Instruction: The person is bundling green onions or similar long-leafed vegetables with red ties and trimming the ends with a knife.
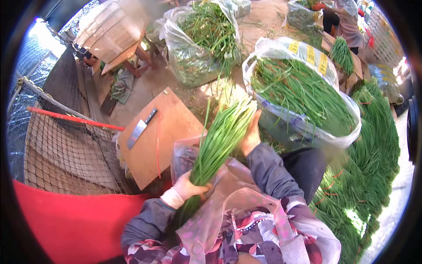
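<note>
A long bundle of green chives (215, 145) lies slantwise across my lap, pale ends up and away from me. Around its lower, greener part my left hand (188, 186) is closed. My right hand (251, 135) grips the bundle near the pale ends, with its fingers partly hidden behind the stalks. Left of the bundle is a wooden board (176, 119), on which a cleaver (140, 131) with a dark handle and a red tie strip (158, 145) rest.
A plastic bag of loose chives (299, 88) stands ahead right; another bag of greens (204, 35) is farther back. Tied chive bundles (351, 193) are piled at right. A crate (110, 33) sits upper left, netting (66, 154) below it. Another person (345, 22) works at the back.
</note>
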A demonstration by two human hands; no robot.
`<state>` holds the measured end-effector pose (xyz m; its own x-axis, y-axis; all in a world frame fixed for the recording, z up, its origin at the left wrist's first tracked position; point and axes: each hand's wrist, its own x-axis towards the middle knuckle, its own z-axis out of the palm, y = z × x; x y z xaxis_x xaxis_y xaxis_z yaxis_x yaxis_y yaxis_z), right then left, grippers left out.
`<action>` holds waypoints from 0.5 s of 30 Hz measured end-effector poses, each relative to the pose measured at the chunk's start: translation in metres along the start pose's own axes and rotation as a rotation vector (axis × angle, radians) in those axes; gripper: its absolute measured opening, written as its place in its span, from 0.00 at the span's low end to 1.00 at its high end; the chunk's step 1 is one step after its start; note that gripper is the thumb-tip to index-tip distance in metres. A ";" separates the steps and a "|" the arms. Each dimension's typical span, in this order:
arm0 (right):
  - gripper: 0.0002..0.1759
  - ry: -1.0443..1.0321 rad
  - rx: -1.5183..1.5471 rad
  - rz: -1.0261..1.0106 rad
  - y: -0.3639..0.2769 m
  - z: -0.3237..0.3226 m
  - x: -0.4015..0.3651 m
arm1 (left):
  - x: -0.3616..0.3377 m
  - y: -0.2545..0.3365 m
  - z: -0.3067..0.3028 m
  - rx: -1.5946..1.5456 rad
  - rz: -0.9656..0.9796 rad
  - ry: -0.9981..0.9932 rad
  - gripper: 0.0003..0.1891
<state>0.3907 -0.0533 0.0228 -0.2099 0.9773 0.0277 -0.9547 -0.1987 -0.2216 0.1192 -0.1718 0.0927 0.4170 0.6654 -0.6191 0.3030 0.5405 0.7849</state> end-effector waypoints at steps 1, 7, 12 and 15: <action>0.45 0.038 0.036 0.028 -0.012 -0.012 0.008 | -0.008 -0.005 -0.009 0.111 -0.035 0.033 0.29; 0.19 0.616 -0.413 0.054 -0.025 0.005 0.023 | -0.039 -0.029 -0.044 0.613 0.095 0.258 0.33; 0.19 0.259 -0.305 -0.346 -0.133 -0.019 0.017 | -0.048 -0.076 -0.068 -0.125 -0.023 0.269 0.22; 0.22 0.176 -0.484 -0.318 -0.154 0.013 -0.002 | -0.041 -0.106 -0.085 -1.049 0.096 0.005 0.15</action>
<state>0.5352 -0.0261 0.0695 0.1472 0.9890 0.0130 -0.7518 0.1204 -0.6483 -0.0032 -0.2125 0.0335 0.3957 0.7296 -0.5577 -0.6251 0.6589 0.4184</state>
